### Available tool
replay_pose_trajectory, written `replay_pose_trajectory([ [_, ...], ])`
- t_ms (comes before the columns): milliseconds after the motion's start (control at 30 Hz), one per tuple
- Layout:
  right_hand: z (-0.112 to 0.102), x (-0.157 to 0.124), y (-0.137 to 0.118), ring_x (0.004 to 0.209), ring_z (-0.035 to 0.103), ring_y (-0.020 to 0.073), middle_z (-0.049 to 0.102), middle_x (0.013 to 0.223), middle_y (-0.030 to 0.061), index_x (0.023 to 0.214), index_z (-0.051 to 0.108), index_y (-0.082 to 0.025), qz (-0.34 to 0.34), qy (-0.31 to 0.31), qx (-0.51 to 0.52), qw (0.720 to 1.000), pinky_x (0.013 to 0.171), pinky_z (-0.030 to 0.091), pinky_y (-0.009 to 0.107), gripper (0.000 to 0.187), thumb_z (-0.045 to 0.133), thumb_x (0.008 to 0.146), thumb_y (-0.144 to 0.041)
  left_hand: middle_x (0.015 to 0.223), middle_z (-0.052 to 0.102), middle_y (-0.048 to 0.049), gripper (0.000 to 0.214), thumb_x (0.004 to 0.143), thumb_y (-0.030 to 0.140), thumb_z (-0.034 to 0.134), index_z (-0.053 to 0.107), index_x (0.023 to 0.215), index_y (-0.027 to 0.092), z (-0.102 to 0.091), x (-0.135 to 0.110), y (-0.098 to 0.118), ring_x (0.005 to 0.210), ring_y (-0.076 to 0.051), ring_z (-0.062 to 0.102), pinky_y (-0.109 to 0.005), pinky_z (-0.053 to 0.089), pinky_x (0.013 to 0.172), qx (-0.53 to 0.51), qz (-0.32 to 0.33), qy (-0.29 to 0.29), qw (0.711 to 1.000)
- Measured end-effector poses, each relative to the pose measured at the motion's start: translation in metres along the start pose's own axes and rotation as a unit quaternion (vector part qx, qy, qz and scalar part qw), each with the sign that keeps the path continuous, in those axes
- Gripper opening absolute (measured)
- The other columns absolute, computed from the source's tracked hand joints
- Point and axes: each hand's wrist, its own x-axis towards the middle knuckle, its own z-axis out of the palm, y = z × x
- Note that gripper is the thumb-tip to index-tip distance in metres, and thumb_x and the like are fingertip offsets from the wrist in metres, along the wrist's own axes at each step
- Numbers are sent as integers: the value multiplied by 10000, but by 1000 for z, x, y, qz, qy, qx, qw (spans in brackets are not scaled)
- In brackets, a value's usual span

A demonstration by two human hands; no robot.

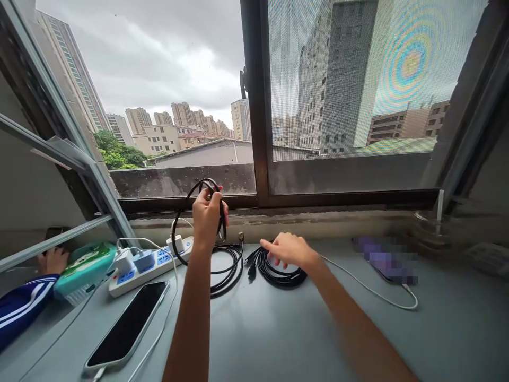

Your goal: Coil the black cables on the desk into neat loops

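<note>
at far left, another person's hand [54, 260] lies beside a green pack [85, 262]. next come a dark-screened phone [129, 324] and a white power strip [153, 273] with plugs in it. the left hand [207, 212] is clamped on a looped black cable [222, 215], raised above the table [270, 334]. behind that forearm lies a coiled cable [228, 289]. the right hand [289, 251], well apart from the left, hangs fingers loosely parted over a second coil [284, 281]; i cannot tell if they touch.
</note>
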Motion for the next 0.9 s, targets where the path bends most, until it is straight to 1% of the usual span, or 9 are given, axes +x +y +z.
replay_pose_trajectory([
  [100,25,13,24,188,289,39,404,272,-67,351,470,-207,27,-55,31,998,354,192,236,525,630,757,-500,428,461,98,270,716,289,505,520,958,171,9,-6,2,283,-90,417,-195,334,307,17,19,-25,999],
  [167,33,17,33,202,363,65,466,313,-56,384,501,-212,44,-82,61,994,326,219,228,501,636,727,-552,430,467,99,291,736,307,511,513,995,173,12,-10,5,287,-93,428,-191,332,307,23,29,-59,998],
  [333,23,23,30,382,563,105,658,594,-5,808,650,-198,71,-61,162,982,381,371,209,495,512,764,-671,439,476,103,288,809,320,510,475,1064,192,17,-24,20,313,-90,438,-185,355,337,9,89,-110,990],
  [433,12,28,19,687,685,171,712,862,66,1127,565,-200,70,-53,225,970,557,500,258,646,402,793,-728,441,475,103,258,844,309,494,463,1073,194,19,-34,32,324,-82,433,-183,364,363,2,119,-122,985],
  [500,5,28,8,870,674,183,701,951,68,1193,524,-217,47,-42,299,952,746,514,296,664,377,803,-734,449,491,93,255,863,318,489,481,1082,189,20,-40,39,346,-83,458,-184,377,387,16,116,-176,977],
  [600,-6,19,-13,853,658,197,694,909,61,1205,543,-226,-5,-93,402,911,802,495,347,681,329,815,-740,492,540,70,255,884,319,477,502,1108,198,23,-50,42,414,-96,526,-188,396,422,56,92,-262,959],
  [733,-25,-5,-40,755,654,215,693,980,66,1224,571,-277,-43,-151,429,890,536,497,315,669,276,832,-731,536,564,54,151,891,299,453,522,1000,220,31,-65,44,469,-115,542,-212,413,455,125,83,-371,916],
  [833,-37,-21,-50,849,669,206,706,992,50,1172,621,-286,-29,-122,416,900,640,535,298,487,466,842,-608,547,567,29,115,860,279,479,518,780,207,38,-76,48,478,-123,516,-227,377,426,180,96,-467,861],
  [900,-44,-27,-53,900,667,182,718,953,26,1134,647,-289,-32,-64,400,914,731,533,267,377,605,812,-479,579,582,13,134,843,259,488,503,722,204,42,-83,51,491,-125,509,-233,366,419,194,101,-492,843],
])
